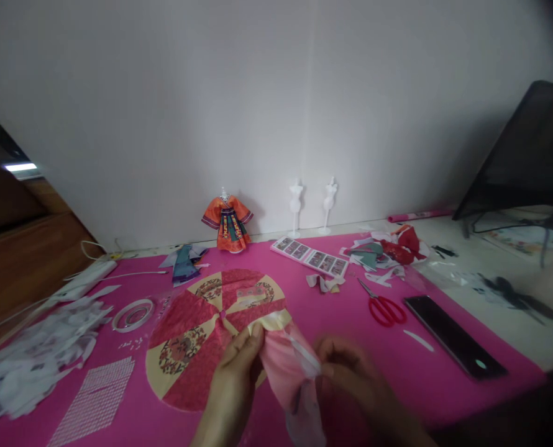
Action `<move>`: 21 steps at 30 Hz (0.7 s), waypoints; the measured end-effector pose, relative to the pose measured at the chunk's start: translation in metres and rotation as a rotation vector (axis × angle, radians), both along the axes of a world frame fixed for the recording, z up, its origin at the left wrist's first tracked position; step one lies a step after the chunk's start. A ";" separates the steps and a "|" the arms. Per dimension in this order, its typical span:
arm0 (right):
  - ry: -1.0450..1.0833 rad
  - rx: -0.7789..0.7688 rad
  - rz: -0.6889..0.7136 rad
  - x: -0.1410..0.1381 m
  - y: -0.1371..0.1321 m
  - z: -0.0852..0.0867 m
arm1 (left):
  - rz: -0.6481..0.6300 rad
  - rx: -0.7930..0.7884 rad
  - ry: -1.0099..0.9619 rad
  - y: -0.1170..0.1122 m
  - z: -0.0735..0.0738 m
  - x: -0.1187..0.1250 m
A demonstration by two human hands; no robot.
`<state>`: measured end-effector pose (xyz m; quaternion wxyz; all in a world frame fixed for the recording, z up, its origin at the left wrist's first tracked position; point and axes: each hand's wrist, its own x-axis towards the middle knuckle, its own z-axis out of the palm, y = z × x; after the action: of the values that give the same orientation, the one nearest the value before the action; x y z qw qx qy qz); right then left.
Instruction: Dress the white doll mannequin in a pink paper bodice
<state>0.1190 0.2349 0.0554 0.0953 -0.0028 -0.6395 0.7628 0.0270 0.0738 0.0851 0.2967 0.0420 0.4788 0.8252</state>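
Note:
My left hand (239,366) pinches the upper, cream-edged end of a piece of pink fabric (283,357), thumb on top. Its lower end hangs down, with whitish translucent material on it. My right hand (351,372), slightly blurred, has its fingers closed at a white strip (307,360) along the fabric's right side. Beneath and left of my left hand lies a round cloth (187,310) of red and cream wedges with dark floral medallions. Part of this round cloth is hidden by my left hand and the pink fabric.
Red-handled scissors (384,309) and a dark phone-like slab (453,335) lie to the right. White scraps (29,366), a tape roll (133,315) and a gem sheet (94,400) lie left. Behind stand a dressed mini mannequin (228,223) and two bare ones (296,202). A picture-printed box (310,256) sits before them.

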 end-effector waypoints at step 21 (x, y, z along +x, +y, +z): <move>0.017 0.043 -0.056 0.002 0.002 0.007 | 0.031 -0.301 0.411 0.001 0.007 0.010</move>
<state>0.1212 0.2367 0.0629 0.1219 -0.0124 -0.6545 0.7460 0.0366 0.0750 0.0917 0.1833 0.1570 0.6471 0.7232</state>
